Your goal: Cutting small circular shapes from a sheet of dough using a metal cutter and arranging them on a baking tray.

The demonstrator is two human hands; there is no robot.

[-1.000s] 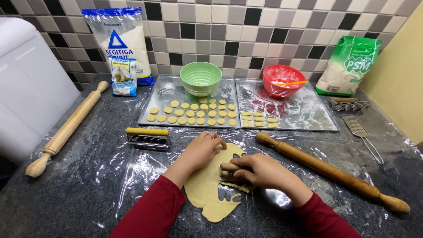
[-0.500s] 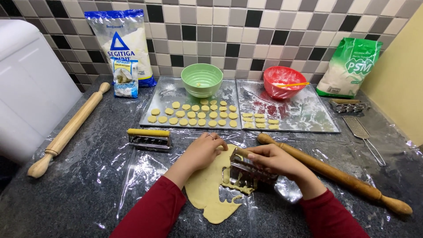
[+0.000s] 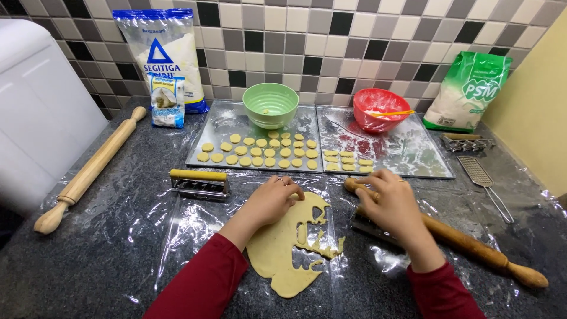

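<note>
left hand [image 3: 273, 199] curled, fingertips on rolled dough [image 3: 286, 251], right hand [image 3: 393, 204] gripping metal cutter [image 3: 369, 225]

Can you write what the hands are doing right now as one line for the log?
left hand: resting on rolled dough | right hand: on metal cutter beside dough, over rolling pin | trays: cut pieces laid out

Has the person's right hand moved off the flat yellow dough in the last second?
Yes. The right hand moved right, off the dough sheet, toward the wooden rolling pin.
</note>
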